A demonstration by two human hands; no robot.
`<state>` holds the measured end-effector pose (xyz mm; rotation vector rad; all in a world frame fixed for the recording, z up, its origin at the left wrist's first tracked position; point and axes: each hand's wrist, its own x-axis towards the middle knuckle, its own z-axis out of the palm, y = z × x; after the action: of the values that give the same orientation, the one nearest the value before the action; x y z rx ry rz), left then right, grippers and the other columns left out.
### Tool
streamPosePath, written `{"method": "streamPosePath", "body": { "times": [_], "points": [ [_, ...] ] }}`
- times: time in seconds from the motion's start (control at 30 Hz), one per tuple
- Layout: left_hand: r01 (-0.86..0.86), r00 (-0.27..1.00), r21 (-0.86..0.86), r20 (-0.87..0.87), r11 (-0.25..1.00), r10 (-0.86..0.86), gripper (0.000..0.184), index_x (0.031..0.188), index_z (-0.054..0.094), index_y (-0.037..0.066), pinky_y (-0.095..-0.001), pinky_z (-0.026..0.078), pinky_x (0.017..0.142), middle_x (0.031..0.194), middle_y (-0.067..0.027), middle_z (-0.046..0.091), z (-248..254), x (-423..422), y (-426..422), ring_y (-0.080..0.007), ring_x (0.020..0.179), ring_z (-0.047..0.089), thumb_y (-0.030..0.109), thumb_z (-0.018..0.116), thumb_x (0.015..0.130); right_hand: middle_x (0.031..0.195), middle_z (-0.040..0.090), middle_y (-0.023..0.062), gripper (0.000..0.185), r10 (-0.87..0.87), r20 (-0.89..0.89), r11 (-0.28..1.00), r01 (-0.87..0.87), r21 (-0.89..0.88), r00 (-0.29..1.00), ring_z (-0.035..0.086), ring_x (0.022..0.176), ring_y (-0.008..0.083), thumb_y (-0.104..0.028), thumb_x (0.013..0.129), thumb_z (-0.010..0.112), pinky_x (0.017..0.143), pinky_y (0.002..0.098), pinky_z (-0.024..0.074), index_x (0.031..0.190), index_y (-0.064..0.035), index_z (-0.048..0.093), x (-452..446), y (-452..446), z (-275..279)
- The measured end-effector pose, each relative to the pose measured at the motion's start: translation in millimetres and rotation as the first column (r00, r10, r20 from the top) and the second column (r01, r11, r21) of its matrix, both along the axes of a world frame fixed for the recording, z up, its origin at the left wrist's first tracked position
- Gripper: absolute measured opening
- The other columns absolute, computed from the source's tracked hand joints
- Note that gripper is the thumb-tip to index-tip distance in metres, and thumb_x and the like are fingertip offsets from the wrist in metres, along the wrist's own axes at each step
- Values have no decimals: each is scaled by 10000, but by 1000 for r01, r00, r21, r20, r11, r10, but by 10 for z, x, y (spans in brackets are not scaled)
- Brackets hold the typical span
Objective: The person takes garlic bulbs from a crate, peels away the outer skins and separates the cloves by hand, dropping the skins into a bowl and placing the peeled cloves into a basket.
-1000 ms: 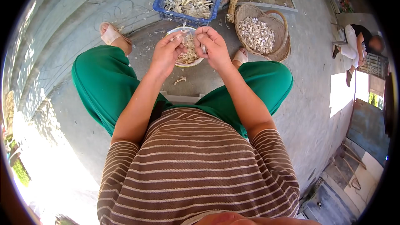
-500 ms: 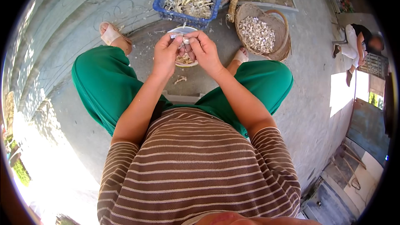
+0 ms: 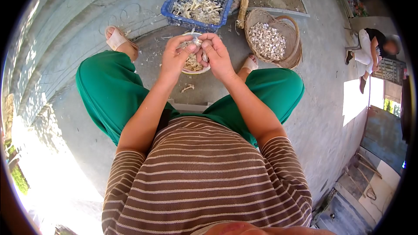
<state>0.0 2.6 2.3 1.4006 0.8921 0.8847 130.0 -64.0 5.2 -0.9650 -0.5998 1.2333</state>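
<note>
Over a round bowl (image 3: 192,62) of garlic skins and scraps, both my hands meet around a piece of garlic (image 3: 197,41). My left hand (image 3: 176,57) pinches it from the left, thumb and fingers bent inward. From the other side my right hand (image 3: 217,57) grips it too, and a pale clove shows by its curled fingers. The fingers partly cover the garlic, so its full shape is hidden. The hands also block much of the bowl.
Beyond the bowl, a blue plastic crate (image 3: 165,9) holds garlic bulbs and dry stalks. A wicker basket (image 3: 294,40) of loose cloves stands at the right, beside a straw bundle (image 3: 244,1). Another person (image 3: 368,48) sits at far right.
The fingers have shifted around the garlic, and the hands are slightly further apart at the fingertips. The whole view has moved a little; the bowl and basket appear lower.
</note>
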Motion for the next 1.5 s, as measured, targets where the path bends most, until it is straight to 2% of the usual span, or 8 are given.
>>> {"method": "streamPosePath", "body": {
  "times": [0.07, 0.47, 0.6, 0.77, 1.0, 1.1, 1.17, 1.5],
  "points": [
    [112, 991, -16, 79, 994, -110, 194, 1059, 615, 25, -240, 451, 790, 1022, -36, 599, -89, -16, 37, -114, 876, 581, 88, 609, 876, 753, 534, 46, 136, 23, 248, 1000, -23, -3, 969, 484, 559, 87, -80, 960, 421, 446, 206, 365, 1081, -27, 455, -5, -13, -50],
    [253, 955, -221, 215, 942, -207, 127, 978, 611, 1, -222, 460, 685, 844, -15, 614, 39, -26, -3, -86, 736, 552, 26, 608, 853, 740, 623, 69, 215, 111, 697, 993, -99, -58, 709, 599, 686, 106, -45, 897, 523, 647, 258, 490, 1099, -42, 448, 80, -77, 212],
    [244, 959, -227, 198, 943, -201, 87, 920, 632, 7, -212, 445, 622, 788, -3, 616, -10, -53, 32, -65, 692, 540, 21, 630, 834, 735, 626, 44, 198, 111, 608, 992, -122, -23, 786, 571, 633, 90, -42, 896, 518, 574, 236, 466, 1076, -51, 437, 57, -96, 191],
    [316, 943, -234, 184, 920, -277, 87, 929, 626, -3, -209, 414, 610, 755, 1, 586, 4, -90, 61, -70, 668, 506, 15, 605, 846, 674, 558, 18, 137, 228, 163, 974, -227, -24, 960, 433, 508, 50, -41, 907, 477, 422, 189, 310, 1030, -76, 429, 72, -87, 123],
    [342, 935, -254, 194, 905, -299, 96, 942, 623, -7, -213, 412, 599, 753, -4, 576, 25, -98, 51, -67, 666, 501, 12, 585, 856, 658, 528, 9, 153, 273, 67, 962, -273, -6, 960, 444, 517, 55, -44, 908, 459, 435, 199, 329, 1053, -83, 437, 103, -112, 74],
    [322, 944, -202, 147, 925, -297, 91, 936, 625, 2, -205, 399, 565, 728, 9, 578, 14, -110, 53, -48, 632, 486, 49, 586, 869, 666, 547, 9, 178, 212, 413, 977, -193, -88, 886, 499, 548, 67, -65, 895, 498, 476, 229, 404, 1068, -86, 462, 79, -130, 162],
    [330, 944, -147, 35, 932, -329, 102, 950, 620, 0, -210, 410, 561, 720, 9, 581, 13, -125, 76, -50, 620, 494, 58, 580, 876, 674, 582, 34, 213, 92, 749, 991, -133, -5, 657, 572, 583, 119, -92, 866, 556, 544, 271, 468, 1068, -85, 486, 97, -112, 129],
    [333, 905, -75, -253, 940, -341, 144, 1008, 606, 30, -253, 471, 631, 745, -64, 623, 73, -114, 25, -88, 663, 573, 83, 575, 877, 693, 619, 103, 193, 1, 845, 996, -73, 45, 535, 633, 626, 249, -107, 817, 608, 592, 321, 499, 977, -68, 506, 99, -84, 97]
  ]
}}
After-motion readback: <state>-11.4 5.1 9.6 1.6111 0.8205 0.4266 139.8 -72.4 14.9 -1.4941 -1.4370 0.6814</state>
